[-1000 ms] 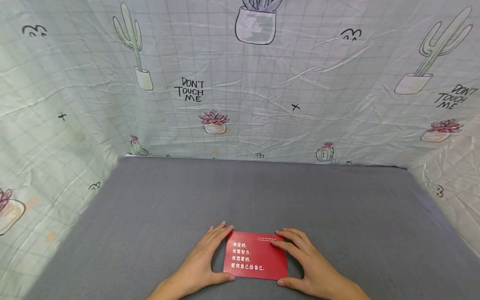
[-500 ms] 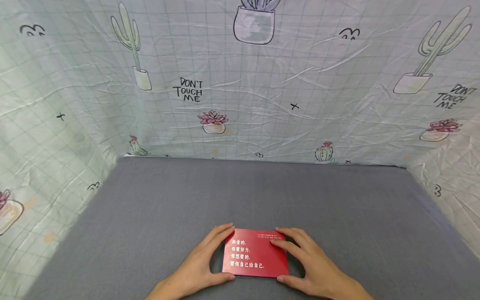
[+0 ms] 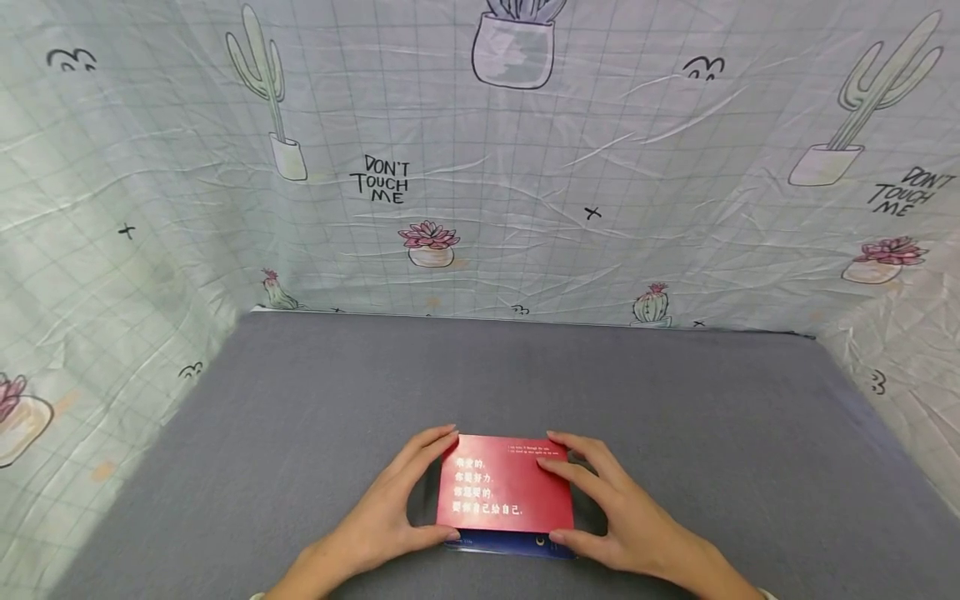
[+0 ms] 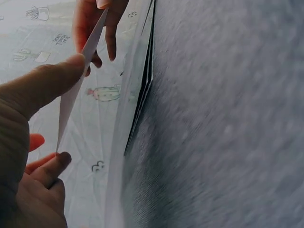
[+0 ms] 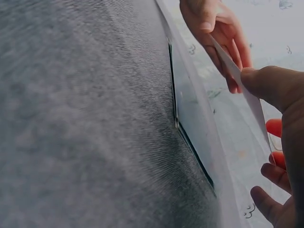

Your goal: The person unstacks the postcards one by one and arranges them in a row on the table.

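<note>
A red card (image 3: 517, 487) with white printed lines is raised off the table between two hands. My left hand (image 3: 382, 508) pinches its left side, thumb at the near corner and fingers at the far one. On the other side my right hand (image 3: 630, 517) grips it likewise, one finger lying over the printed face. Below the red card, the near strip of a dark blue card (image 3: 502, 543) with a small yellow moon shows; the rest is hidden. Both wrist views show the held card edge-on, and thin layers of cards (image 4: 143, 90) lying on the cloth underneath.
Grey cloth (image 3: 525, 375) covers the table. Pale fabric (image 3: 510, 167) printed with cacti and a grid hangs behind it and along both sides.
Both hands have raised the red card up off the table and slightly away from the person. The blue card beneath it has come into view.
</note>
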Demonstrator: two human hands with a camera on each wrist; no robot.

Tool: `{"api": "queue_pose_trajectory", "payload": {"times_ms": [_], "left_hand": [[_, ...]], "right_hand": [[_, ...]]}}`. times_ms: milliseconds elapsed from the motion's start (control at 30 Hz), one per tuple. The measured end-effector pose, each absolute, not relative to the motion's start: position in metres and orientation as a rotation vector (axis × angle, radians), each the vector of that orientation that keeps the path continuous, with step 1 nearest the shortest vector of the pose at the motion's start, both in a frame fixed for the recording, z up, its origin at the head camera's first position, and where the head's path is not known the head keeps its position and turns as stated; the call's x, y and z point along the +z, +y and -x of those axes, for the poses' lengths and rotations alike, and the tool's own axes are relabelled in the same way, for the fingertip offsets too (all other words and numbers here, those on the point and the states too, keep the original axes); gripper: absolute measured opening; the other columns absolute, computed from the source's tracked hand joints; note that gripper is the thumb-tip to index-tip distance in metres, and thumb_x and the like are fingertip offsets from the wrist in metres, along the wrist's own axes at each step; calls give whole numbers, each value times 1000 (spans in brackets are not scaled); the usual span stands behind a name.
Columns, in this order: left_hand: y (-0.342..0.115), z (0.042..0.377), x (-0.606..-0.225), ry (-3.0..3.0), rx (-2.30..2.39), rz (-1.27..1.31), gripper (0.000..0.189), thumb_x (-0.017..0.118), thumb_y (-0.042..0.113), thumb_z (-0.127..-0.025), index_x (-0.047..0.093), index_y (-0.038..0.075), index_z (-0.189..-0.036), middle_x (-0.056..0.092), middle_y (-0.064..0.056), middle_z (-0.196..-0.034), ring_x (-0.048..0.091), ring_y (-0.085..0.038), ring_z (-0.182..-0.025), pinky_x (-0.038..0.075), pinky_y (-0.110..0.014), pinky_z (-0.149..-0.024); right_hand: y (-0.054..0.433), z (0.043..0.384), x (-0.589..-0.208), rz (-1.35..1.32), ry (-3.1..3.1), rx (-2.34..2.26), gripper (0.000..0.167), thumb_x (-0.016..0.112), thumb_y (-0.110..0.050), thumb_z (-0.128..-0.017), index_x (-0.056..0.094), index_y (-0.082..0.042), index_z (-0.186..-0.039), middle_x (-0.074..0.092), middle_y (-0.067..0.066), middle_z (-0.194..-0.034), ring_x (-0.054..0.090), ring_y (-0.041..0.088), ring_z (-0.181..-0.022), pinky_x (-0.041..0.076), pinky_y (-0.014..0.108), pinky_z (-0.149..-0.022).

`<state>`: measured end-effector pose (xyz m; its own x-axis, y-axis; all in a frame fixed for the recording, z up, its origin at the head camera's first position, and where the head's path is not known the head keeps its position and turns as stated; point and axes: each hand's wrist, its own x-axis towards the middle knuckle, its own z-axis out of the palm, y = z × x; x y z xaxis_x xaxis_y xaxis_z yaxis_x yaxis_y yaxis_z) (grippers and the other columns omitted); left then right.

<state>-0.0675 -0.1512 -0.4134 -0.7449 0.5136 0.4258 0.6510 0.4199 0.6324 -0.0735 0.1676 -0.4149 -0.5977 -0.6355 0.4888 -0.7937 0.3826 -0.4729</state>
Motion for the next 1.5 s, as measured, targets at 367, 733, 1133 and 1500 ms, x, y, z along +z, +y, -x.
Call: {"api": "queue_pose_trajectory", "payload": {"times_ms": [367, 733, 1133, 1500], "left_hand": [[-165, 79, -409, -2373, -1277, 1038, 94, 89, 20, -65, 40, 5, -143, 39, -5, -146, 43, -20, -127, 31, -20, -106], [-178, 89, -403, -2349, -1296, 1020, 91, 88, 13, -66, 41, 5, -143, 37, -7, -148, 43, -22, -128, 32, -20, -105], [-191, 101, -391, -2448, -1320, 835, 99, 90, 13, -64, 37, 10, -147, 31, -2, -152, 51, -18, -119, 37, -18, -100], [-203, 115, -386, -2563, -1273, 664, 100, 87, 21, -69, 31, 27, -150, 27, 6, -154, 27, -17, -139, 37, -54, -102]], "right_hand": [[160, 80, -412, -1200, -2535, 1091, 74, 78, -37, -79, 44, -20, -143, 23, 5, -153, 37, 19, -127, 51, 35, -91], [144, 97, -403, -1216, -2502, 1046, 71, 75, -40, -81, 46, -17, -142, 25, 6, -152, 34, 26, -129, 49, 36, -93], [123, 121, -393, -1229, -2445, 1056, 69, 75, -39, -81, 48, -13, -140, 27, 6, -150, 36, 30, -128, 48, 38, -95], [102, 143, -391, -1235, -2406, 1061, 67, 74, -41, -82, 50, -13, -138, 28, 5, -151, 32, 25, -132, 42, 42, -99]]}}
